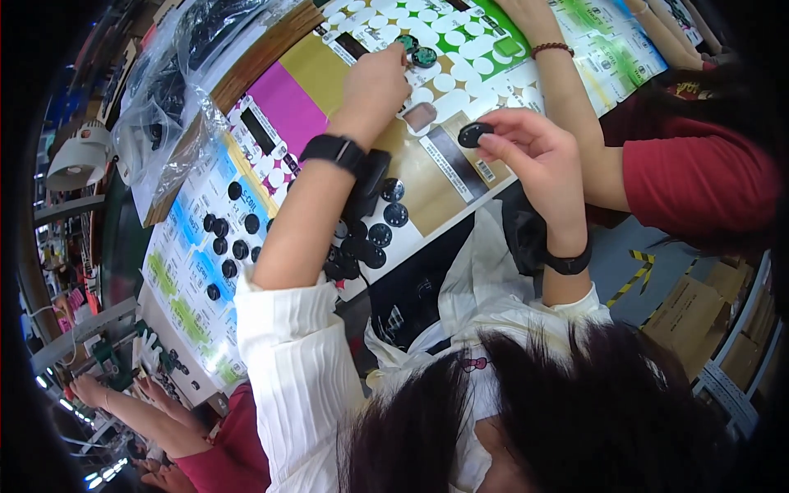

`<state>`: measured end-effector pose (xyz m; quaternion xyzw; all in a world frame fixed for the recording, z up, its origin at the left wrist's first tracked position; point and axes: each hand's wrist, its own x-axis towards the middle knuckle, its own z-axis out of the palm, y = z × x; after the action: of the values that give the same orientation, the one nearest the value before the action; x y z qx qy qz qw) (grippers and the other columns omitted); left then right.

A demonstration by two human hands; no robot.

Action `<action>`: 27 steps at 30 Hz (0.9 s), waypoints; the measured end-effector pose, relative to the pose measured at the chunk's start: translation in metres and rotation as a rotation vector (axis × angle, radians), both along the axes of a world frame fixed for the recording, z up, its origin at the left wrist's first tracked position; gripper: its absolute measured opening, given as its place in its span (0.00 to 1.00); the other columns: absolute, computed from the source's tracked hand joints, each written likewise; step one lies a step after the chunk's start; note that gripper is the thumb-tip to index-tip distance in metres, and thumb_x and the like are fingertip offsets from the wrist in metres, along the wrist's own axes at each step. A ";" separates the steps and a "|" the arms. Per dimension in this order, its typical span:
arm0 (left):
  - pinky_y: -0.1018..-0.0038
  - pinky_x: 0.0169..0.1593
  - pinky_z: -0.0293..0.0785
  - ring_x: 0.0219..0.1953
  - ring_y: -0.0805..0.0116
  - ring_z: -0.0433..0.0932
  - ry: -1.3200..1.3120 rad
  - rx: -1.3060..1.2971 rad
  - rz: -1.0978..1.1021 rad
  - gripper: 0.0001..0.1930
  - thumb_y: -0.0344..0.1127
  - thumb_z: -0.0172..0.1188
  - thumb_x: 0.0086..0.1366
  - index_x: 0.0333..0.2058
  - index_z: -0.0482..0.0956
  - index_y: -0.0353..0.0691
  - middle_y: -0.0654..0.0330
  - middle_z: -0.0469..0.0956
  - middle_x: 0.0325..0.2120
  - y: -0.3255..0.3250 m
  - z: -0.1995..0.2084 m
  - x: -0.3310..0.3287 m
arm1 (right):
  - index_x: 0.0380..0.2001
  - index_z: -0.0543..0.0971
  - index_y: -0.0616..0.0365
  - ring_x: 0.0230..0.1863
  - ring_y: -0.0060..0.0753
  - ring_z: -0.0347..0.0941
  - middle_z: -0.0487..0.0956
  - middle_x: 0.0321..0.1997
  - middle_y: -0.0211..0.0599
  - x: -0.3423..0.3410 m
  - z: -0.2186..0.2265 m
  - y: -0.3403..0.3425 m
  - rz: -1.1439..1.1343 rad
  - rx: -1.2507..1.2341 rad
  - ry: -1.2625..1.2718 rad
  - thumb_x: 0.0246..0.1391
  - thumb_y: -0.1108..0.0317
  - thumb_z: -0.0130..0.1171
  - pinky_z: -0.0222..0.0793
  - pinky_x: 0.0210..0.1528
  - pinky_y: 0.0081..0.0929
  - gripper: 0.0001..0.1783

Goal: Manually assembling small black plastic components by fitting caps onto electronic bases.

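My left hand [375, 92] reaches over the patterned table, its fingers curled down beside two round green pieces [424, 57] that look like small circuit boards. Its fingertips are close to or touching the farther piece; what they grip, if anything, is hidden. In my right hand [538, 160] a round black disc [471, 135] is pinched between thumb and fingers, held up over the table's near edge. A small pinkish-grey rectangular block [420, 117] lies between the hands. Several black discs [395, 214] cluster beside my left forearm, next to a dark block-like object [371, 182].
More black round parts [240, 249] lie scattered at the left. A wooden rail [265, 53] and clear plastic bags [185, 123] line the far left edge. At the right, a co-worker's arm [567, 99] reaches onto the table; another co-worker's arm [136, 417] works at lower left.
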<state>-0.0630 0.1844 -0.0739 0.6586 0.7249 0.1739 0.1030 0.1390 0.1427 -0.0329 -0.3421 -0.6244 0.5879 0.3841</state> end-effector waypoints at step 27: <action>0.74 0.39 0.72 0.39 0.66 0.71 -1.384 0.536 0.276 0.15 0.23 0.46 0.55 0.43 0.62 0.26 0.50 0.69 0.38 -0.188 0.069 0.068 | 0.36 0.73 0.65 0.24 0.20 0.67 0.71 0.27 0.35 -0.035 0.022 -0.042 0.304 0.636 -0.018 0.35 0.81 0.56 0.63 0.25 0.12 0.17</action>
<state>0.0054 -0.0036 -0.0047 0.3045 0.5036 0.7295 0.3486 0.1038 0.1006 -0.0109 -0.1140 -0.8234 0.4114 0.3740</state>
